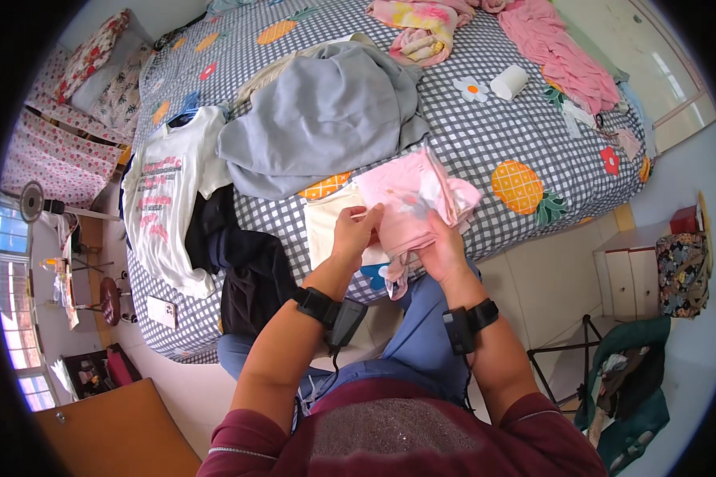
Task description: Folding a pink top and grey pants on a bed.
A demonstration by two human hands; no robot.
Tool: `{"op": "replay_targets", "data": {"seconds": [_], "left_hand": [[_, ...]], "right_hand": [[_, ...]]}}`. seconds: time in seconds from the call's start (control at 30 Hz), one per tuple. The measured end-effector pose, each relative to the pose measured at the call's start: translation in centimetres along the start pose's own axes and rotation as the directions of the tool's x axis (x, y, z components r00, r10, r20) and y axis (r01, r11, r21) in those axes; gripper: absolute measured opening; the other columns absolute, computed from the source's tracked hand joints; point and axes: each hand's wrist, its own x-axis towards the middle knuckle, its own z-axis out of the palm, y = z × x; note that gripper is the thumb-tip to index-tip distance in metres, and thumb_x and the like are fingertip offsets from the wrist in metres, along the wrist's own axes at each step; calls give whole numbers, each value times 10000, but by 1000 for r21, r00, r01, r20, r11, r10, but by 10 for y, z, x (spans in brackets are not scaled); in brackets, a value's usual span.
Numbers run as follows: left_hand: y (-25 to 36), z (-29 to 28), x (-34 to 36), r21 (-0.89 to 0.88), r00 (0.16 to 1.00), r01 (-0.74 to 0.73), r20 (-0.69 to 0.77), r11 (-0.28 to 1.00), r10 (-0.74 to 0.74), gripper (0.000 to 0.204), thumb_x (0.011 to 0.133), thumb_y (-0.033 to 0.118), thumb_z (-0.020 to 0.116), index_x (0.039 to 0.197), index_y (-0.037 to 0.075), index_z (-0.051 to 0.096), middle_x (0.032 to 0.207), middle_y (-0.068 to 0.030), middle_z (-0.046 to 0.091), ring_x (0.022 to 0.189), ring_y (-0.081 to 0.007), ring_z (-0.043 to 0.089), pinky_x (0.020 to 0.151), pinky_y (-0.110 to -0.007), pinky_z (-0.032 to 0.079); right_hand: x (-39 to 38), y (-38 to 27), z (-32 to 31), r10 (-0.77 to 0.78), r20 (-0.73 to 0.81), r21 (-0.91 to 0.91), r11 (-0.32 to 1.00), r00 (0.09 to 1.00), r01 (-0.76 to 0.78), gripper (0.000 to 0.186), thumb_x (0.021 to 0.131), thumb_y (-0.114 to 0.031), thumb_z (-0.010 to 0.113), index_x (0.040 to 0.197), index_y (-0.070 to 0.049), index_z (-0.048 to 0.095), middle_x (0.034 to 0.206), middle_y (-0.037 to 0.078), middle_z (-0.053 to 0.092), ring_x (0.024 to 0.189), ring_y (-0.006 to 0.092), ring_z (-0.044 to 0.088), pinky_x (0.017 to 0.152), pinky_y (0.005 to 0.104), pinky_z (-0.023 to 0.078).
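Observation:
A pink garment (402, 191) with a pale grey and white print lies partly folded at the near edge of the bed, its lower end bunched. My left hand (354, 238) pinches its left edge, fingers bent and thumb close to them. My right hand (445, 253) grips the lower right part, thumb on top and the other fingers hidden beneath. Under and left of the pink garment lies a cream cloth (322, 225), flat on the bed. Both wrists carry black strapped devices.
On the checked bedspread (469, 147) lie a grey garment (326, 119), a white printed T-shirt (167, 191), dark clothes (250, 266), a phone (162, 312), a white roll (509, 82) and pink fabric (557, 56). A folding chair (632, 381) and a drawer cabinet (627, 274) stand right.

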Motion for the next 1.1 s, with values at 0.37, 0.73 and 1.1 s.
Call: {"op": "replay_targets", "data": {"seconds": [0.37, 0.73, 1.1], "left_hand": [[-2, 21, -3, 443, 878, -398, -70, 803, 474, 607, 730, 298, 738, 1108, -80, 451, 1043, -169, 536, 970, -212, 540, 781, -315, 466], [2, -14, -6, -571, 952, -72, 206, 818, 227, 605, 931, 485, 337, 1288, -2, 373, 1317, -150, 415, 1240, -253, 372, 1053, -340, 265], [-29, -128, -15, -735, 928, 141, 332, 663, 171, 635, 864, 601, 367, 1047, 24, 560, 1017, -101, 612, 995, -304, 562, 927, -463, 412]], "right_hand": [[-10, -16, -3, 128, 4, -8, 992, 992, -128, 384, 917, -226, 451, 1250, -37, 423, 1201, 104, 526, 1081, 242, 538, 871, 405, 470], [-2, 37, 36, -437, 157, -985, -2, 886, 174, 223, 774, -88, 534, 968, 23, 537, 855, 211, 562, 826, 392, 539, 702, 467, 424], [-110, 68, -10, -192, 387, -900, 134, 902, 415, 420, 693, 37, 623, 1065, -5, 431, 1041, 162, 462, 885, 295, 541, 745, 343, 465]]}}
